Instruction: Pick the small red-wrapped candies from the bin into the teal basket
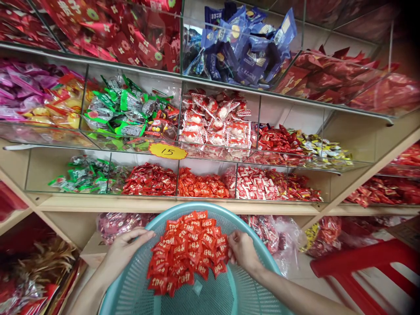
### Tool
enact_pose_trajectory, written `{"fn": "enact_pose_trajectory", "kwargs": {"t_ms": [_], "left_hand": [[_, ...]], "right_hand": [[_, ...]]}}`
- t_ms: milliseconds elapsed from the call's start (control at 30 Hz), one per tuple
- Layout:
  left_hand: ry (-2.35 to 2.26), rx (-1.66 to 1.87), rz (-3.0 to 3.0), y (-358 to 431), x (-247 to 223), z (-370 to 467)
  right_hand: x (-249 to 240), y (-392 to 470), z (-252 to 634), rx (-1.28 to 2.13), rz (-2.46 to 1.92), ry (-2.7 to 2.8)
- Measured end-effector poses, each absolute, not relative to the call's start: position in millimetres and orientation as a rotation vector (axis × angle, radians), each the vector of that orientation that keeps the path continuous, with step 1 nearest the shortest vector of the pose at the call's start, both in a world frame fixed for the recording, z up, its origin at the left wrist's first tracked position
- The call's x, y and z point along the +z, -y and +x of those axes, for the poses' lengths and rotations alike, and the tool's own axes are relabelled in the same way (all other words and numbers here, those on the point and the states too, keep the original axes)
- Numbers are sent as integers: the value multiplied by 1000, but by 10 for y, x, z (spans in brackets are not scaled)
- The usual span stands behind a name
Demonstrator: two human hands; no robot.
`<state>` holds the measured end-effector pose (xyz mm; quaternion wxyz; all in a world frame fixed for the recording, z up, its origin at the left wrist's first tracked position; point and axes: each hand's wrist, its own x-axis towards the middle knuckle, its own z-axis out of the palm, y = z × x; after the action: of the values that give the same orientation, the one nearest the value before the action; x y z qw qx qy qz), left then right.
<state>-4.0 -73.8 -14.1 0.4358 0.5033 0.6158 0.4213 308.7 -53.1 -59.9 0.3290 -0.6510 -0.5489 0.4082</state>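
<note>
Red packets (188,251) in teal basket (259,280)

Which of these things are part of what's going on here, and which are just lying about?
In hand:
teal basket
red packets in it
left hand, at the basket's rim
right hand, fingers at the packets' edge

Just about:
blue packets on the shelf
yellow "15" tag
red plastic furniture, right
</note>
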Motion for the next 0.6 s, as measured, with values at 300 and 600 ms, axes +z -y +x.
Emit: {"fn": "enact_pose_trajectory", "kwargs": {"t_ms": [300,600], "left_hand": [[-1540,1032,1253,723,-143,-46],[-1531,1010,1298,710,-176,-64]], "right_hand": [[-306,453,3024,936,-1625,1570],[505,-259,2808,358,-1460,1991]]}}
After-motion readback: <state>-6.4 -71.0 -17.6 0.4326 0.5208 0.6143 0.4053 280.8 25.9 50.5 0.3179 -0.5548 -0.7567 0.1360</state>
